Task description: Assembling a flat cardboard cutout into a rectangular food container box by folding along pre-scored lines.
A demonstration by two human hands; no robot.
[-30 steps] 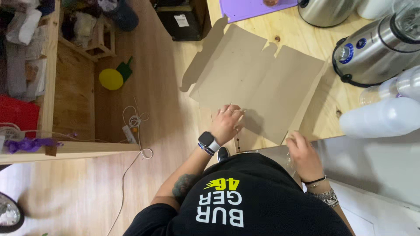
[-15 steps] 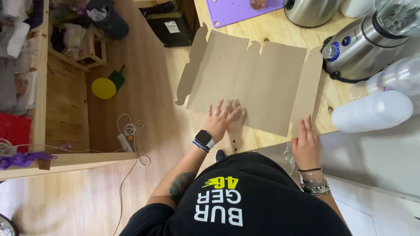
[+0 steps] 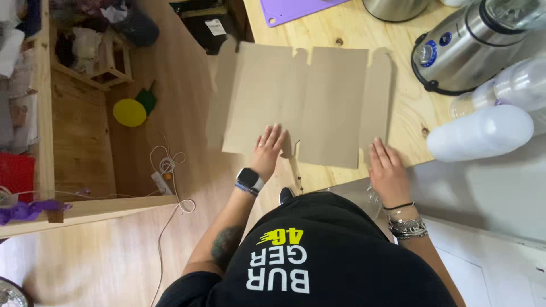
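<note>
A pale wooden counter (image 3: 341, 34) fills the upper frame above a wood floor. A flattened cardboard sheet (image 3: 310, 102) lies at twelve o'clock from the person, its left flap hanging past the counter edge. The left hand (image 3: 268, 149), wearing a watch (image 3: 249, 179), rests flat with fingers spread on the sheet's near edge at eleven o'clock. The right hand (image 3: 388, 170), bracelets at the wrist, lies open-palmed at one o'clock, fingertips touching the sheet's near right corner. A steel urn (image 3: 469, 45) and white cups (image 3: 480, 133) sit at two o'clock.
</note>
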